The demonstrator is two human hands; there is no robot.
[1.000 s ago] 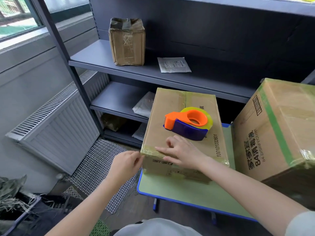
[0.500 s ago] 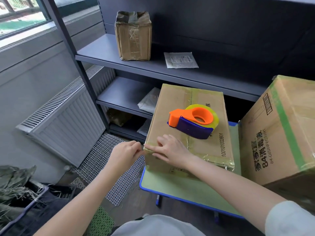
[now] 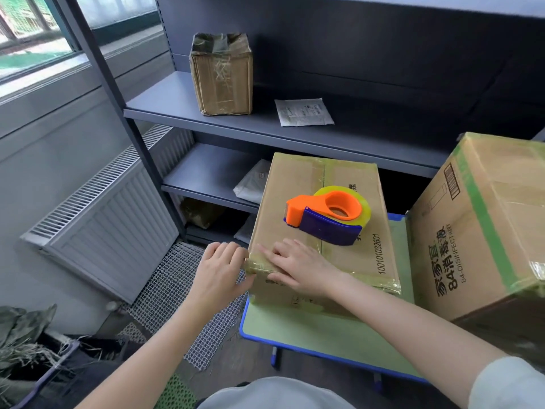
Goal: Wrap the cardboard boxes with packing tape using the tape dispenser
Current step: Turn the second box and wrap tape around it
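L hand (image 3: pixel 219 273) is at the near-left corner of the cardboard box (image 3: pixel 295 184), fingers curled in vs. the box side, thumb by the taped corner. Can't tell if it pinches the tape or only presses. R hand (image 3: pixel 298 268) is just beside it, fingers straight & flat on the box top at the near edge, pressing the yellowish tape strip (image 3: pixel 259 262) that wraps that edge; it holds nothing. Box lies flat on a green table w/ blue rim (image 3: pixel 324 335).

Just past R hand's fingertips, on the box top, is the tape dispenser (image 3: pixel 327 215): orange handle, blue body, yellow roll, clear of both hands. Right of the R forearm stands a bigger box w/ green band (image 3: pixel 486 225), close to the first.

Left of L hand & lower: mesh mat (image 3: pixel 174 290) on the floor, then radiator (image 3: pixel 103 225).

Well beyond both hands is a grey shelf unit (image 3: pixel 265 125). Upper shelf has a small taped box (image 3: pixel 221 73), upright, & a white packet (image 3: pixel 303 112) to its right, apart.
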